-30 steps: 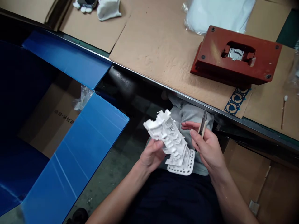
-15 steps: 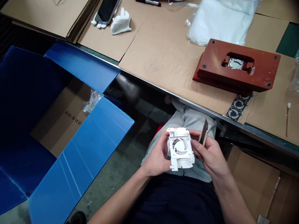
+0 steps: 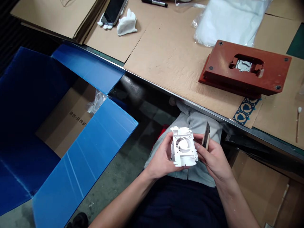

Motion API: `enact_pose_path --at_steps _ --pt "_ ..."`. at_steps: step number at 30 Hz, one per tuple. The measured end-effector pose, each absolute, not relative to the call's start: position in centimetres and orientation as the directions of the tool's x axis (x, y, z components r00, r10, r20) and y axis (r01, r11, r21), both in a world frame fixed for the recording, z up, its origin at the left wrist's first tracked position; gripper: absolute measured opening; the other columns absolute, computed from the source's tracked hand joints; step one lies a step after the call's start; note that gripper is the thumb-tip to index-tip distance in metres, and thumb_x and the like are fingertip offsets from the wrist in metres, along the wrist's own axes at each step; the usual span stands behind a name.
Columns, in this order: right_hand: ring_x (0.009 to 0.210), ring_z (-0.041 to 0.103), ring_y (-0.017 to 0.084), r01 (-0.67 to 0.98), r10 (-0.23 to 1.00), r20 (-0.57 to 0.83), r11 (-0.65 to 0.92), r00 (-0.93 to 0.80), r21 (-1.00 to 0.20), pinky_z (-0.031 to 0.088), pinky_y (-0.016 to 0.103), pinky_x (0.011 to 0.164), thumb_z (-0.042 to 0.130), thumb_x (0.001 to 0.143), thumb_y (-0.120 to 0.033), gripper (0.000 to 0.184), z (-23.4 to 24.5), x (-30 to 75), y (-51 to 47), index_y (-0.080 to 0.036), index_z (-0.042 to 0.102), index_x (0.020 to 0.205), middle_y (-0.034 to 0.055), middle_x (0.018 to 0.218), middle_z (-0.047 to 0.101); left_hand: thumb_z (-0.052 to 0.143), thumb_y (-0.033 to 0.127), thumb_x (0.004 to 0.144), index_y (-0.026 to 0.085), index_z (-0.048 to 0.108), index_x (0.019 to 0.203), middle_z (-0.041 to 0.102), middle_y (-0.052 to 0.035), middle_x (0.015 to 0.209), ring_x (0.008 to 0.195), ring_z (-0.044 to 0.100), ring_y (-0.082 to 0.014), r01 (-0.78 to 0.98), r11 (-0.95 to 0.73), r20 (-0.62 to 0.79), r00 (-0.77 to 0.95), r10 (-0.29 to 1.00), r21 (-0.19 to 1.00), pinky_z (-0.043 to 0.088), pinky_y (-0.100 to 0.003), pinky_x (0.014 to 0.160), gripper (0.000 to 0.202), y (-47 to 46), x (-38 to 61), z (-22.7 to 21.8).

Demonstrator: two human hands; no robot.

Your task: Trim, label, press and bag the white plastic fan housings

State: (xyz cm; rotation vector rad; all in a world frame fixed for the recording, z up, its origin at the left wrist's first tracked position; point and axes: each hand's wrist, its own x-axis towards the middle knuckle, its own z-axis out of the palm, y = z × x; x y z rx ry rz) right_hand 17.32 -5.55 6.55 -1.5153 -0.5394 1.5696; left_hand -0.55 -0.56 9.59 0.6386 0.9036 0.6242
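Observation:
My left hand is closed around the left side of a white plastic fan housing, held over my lap. A round opening with curved fan-shaped ribs faces up at me. My right hand grips a utility knife, its dark, slanted blade end pointing up and a pale strip along its side. Right fingertips touch the housing's right edge; some fingers are hidden behind it.
On the cardboard-covered table stand a red-brown fixture with a metal part inside, dark fan-patterned stickers, a cotton swab, plastic bags, a glove and a phone. A blue box gapes at left.
The housing has tilted slightly and risen a little in my hands. The whole view has shifted, so the table and box sit slightly farther right. Both grips stay the same.

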Motion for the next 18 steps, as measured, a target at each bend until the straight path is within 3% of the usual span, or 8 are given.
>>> enact_pose_path --at_steps 5,14,16,18 --pt "0.075 0.064 0.02 -0.277 0.807 -0.576 -0.528 0.132 -0.803 0.048 0.028 0.055 0.076 0.083 -0.042 0.036 6.6 17.4 -5.5 -0.025 0.072 0.114 0.0039 0.079 0.07 0.091 0.015 0.055 0.026 0.058 0.131 0.064 -0.0102 0.129 0.122 0.058 -0.0357 -0.173 0.624 -0.482 0.493 0.725 0.762 0.046 -0.045 0.102 0.084 -0.6 -0.5 9.4" --pt "0.075 0.064 0.022 -0.267 0.81 -0.569 -0.521 0.145 -0.811 0.052 0.031 0.06 0.074 0.084 -0.04 0.033 6.9 17.5 -5.5 -0.025 0.072 0.114 0.0022 0.072 0.066 0.09 0.017 0.057 0.027 0.057 0.131 0.064 -0.01 0.131 0.128 0.055 -0.0368 -0.188 0.603 -0.439 0.525 0.729 0.775 0.044 -0.045 0.106 0.081 -0.6 -0.5 9.0" --pt "0.083 0.066 0.023 -0.265 0.82 -0.556 -0.511 0.136 -0.818 0.054 0.032 0.067 0.073 0.085 -0.04 0.031 7.1 17.4 -5.3 -0.026 0.072 0.113 0.0033 0.078 0.069 0.09 0.015 0.056 0.027 0.059 0.13 0.065 -0.0093 0.13 0.127 0.056 -0.0364 -0.196 0.608 -0.441 0.527 0.727 0.769 0.045 -0.044 0.105 0.082 -0.7 -0.6 8.8" --pt "0.092 0.066 0.023 -0.249 0.839 -0.53 -0.49 0.127 -0.835 0.056 0.035 0.078 0.07 0.088 -0.041 0.031 7.2 17.6 -5.3 -0.026 0.071 0.114 0.006 0.098 0.072 0.091 0.014 0.054 0.027 0.06 0.13 0.066 -0.0087 0.129 0.125 0.058 -0.0358 -0.212 0.62 -0.455 0.511 0.729 0.755 0.046 -0.043 0.103 0.083 -0.9 -0.8 8.5"
